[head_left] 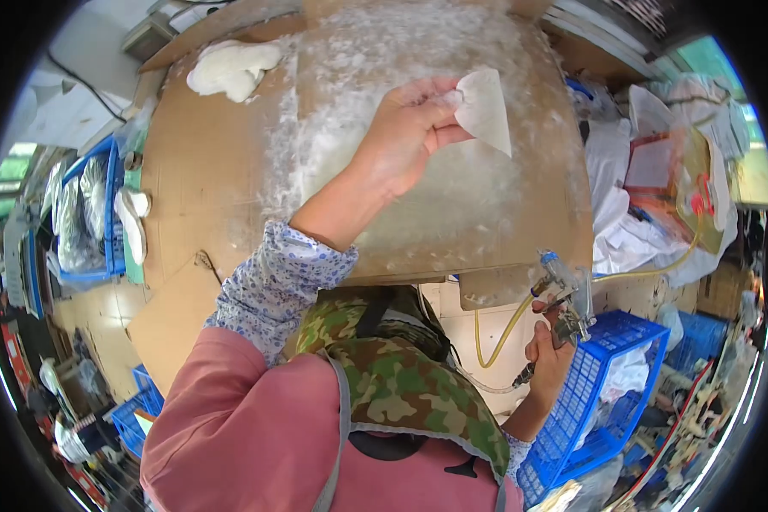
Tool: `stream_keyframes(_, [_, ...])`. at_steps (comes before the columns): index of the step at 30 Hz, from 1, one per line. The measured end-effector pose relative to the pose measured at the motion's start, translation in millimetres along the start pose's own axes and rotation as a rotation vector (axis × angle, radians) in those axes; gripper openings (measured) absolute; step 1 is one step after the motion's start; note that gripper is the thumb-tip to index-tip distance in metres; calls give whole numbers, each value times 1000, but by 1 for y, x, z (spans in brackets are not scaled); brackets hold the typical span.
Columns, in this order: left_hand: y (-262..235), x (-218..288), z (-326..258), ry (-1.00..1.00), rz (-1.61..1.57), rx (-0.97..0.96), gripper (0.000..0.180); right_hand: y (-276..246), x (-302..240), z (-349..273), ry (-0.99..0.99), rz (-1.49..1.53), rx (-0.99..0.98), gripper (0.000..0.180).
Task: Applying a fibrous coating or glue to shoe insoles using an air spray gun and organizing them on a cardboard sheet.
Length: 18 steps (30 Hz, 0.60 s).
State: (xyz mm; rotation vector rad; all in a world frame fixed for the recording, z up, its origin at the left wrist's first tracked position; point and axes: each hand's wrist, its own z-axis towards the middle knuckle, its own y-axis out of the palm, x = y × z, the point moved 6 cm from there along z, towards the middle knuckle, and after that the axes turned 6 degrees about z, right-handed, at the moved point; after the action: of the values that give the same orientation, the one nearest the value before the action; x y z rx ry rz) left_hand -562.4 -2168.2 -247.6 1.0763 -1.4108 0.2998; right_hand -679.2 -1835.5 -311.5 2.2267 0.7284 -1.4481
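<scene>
My left hand reaches up over a cardboard work surface coated in white residue and pinches a small off-white, cone-shaped fabric piece by its edge. Low at the right, my right hand grips a metal spray gun held near the cardboard's front edge, with a yellow hose looping down from it. I wear a patterned sleeve cover, a pink top and a camouflage apron.
A pile of white pieces lies at the cardboard's far left. Blue plastic crates stand at the left and lower right. Bags, cloth and clutter fill the right side.
</scene>
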Motion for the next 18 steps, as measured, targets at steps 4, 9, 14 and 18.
stream_keyframes(4, [-2,-18,-6,-37,68,-10,27,-13,6,-12,1,6,21,38])
stream_keyframes(9, [-94,-90,-36,-174,217,252,26,0,15,-9,64,-14,-41,42])
stream_keyframes(14, [-183,-142,-61,-174,388,412,22,48,9,-2,64,-205,-229,43])
stream_keyframes(18, [-199,-146,-71,-143,499,467,19,102,3,-1,24,-278,-386,35])
